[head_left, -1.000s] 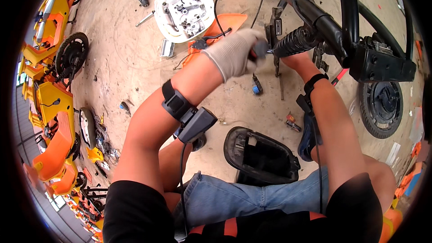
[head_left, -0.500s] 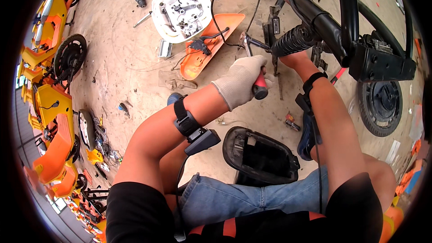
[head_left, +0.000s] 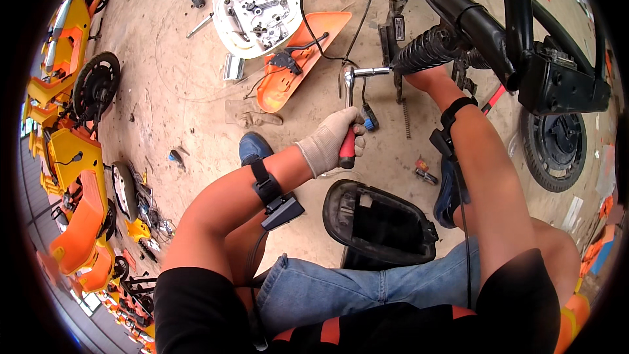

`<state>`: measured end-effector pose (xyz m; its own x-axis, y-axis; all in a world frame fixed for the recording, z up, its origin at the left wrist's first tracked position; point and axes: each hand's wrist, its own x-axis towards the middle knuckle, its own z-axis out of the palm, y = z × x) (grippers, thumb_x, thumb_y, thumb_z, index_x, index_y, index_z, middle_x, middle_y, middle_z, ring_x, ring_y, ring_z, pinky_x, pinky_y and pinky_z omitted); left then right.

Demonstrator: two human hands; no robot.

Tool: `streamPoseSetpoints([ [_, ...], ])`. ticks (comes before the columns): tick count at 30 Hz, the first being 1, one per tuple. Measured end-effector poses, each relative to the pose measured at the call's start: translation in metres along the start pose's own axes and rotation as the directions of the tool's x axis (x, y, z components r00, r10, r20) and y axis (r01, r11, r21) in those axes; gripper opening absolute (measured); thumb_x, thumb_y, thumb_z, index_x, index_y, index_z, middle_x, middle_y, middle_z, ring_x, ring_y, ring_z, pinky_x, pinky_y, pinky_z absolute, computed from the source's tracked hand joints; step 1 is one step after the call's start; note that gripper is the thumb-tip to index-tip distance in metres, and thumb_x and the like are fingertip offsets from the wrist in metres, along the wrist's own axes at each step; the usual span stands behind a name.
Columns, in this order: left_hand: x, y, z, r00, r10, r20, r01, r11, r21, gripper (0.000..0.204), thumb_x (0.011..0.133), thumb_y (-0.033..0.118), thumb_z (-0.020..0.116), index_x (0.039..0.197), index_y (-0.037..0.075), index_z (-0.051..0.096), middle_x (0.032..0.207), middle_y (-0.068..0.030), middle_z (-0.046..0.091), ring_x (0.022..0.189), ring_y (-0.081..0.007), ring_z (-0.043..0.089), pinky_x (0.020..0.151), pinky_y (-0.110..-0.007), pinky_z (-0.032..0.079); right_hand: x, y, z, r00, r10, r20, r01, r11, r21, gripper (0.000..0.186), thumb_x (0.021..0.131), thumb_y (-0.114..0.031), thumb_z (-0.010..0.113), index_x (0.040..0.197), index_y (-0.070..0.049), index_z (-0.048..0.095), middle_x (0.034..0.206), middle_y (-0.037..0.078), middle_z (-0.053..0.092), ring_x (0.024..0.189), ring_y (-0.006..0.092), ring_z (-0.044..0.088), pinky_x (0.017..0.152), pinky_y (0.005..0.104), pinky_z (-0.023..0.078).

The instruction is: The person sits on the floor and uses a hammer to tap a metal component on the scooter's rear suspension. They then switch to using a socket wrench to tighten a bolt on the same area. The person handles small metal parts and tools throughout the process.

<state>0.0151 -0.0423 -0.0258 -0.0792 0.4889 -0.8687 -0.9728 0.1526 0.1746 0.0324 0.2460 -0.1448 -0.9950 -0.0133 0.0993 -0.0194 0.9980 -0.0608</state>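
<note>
We clenched our gloved left hand [head_left: 333, 141] on the ratchet wrench [head_left: 348, 115] for leverage, steadying beside the coil spring [head_left: 424, 49] with our right hand [head_left: 426, 77], grip unclear.

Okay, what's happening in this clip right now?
A person sits on a concrete floor beside a stripped black scooter frame. The gloved left hand grips the red handle of a chrome ratchet wrench, whose head meets the frame beside a black coil spring. The bare right hand is at that spring. An orange plastic panel and a white parts tray lie nearby.
</note>
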Motion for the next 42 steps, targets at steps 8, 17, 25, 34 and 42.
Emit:
streamPoseSetpoints([
  [8, 0.015, -0.025, -0.02, 0.995, 0.094, 0.021, -0.095, 0.993, 0.074, 0.011, 0.083, 0.016, 0.053, 0.085, 0.01, 0.044, 0.062, -0.0026, 0.044, 0.046, -0.0191, 0.046, 0.041, -0.036, 0.039, 0.004, -0.009, -0.016, 0.999, -0.029, -0.024, 0.029, 0.999, 0.023, 0.007, 0.08, -0.016, 0.057, 0.083, -0.01, 0.06, 0.086, 0.014, 0.06, 0.088, 0.0347, 0.058, 0.079, 0.0485, 0.045],
  [17, 0.026, -0.035, -0.029, 0.971, 0.23, 0.066, -0.238, 0.955, 0.178, 0.012, 0.085, 0.016, 0.052, 0.089, 0.009, 0.042, 0.062, -0.0041, 0.044, 0.045, -0.021, 0.049, 0.041, -0.038, 0.045, 0.006, -0.012, -0.023, 0.996, -0.062, -0.057, 0.062, 0.998, 0.008, 0.007, 0.079, -0.014, 0.056, 0.081, -0.009, 0.06, 0.085, 0.014, 0.06, 0.087, 0.0347, 0.059, 0.078, 0.0483, 0.046],
  [25, 0.028, -0.029, -0.021, 0.963, 0.265, 0.054, -0.271, 0.939, 0.211, 0.012, 0.083, 0.009, 0.05, 0.088, 0.011, 0.04, 0.061, -0.0033, 0.042, 0.044, -0.0205, 0.049, 0.041, -0.037, 0.046, 0.005, -0.009, -0.012, 0.996, 0.038, 0.076, -0.037, 0.999, -0.014, 0.007, 0.078, -0.014, 0.057, 0.081, -0.01, 0.061, 0.086, 0.014, 0.061, 0.088, 0.0342, 0.06, 0.078, 0.0486, 0.047],
  [34, 0.063, -0.039, -0.045, 0.926, 0.332, 0.179, -0.377, 0.791, 0.482, 0.015, 0.086, 0.009, 0.053, 0.097, 0.007, 0.044, 0.069, -0.0074, 0.051, 0.056, -0.0239, 0.059, 0.056, -0.039, 0.054, 0.001, 0.0, 0.011, 0.999, 0.036, -0.014, -0.036, 0.999, 0.023, 0.003, 0.074, -0.011, 0.057, 0.075, -0.009, 0.059, 0.079, 0.014, 0.059, 0.08, 0.0337, 0.059, 0.073, 0.0478, 0.046],
  [42, 0.072, -0.053, -0.029, 0.918, 0.387, 0.089, -0.358, 0.712, 0.603, 0.021, 0.09, 0.014, 0.055, 0.104, 0.001, 0.047, 0.08, -0.0106, 0.058, 0.068, -0.0251, 0.063, 0.062, -0.041, 0.057, 0.002, 0.0, 0.011, 1.0, -0.005, -0.023, 0.004, 1.0, -0.014, 0.002, 0.073, -0.012, 0.058, 0.074, -0.01, 0.059, 0.079, 0.013, 0.059, 0.08, 0.0336, 0.059, 0.072, 0.0484, 0.046],
])
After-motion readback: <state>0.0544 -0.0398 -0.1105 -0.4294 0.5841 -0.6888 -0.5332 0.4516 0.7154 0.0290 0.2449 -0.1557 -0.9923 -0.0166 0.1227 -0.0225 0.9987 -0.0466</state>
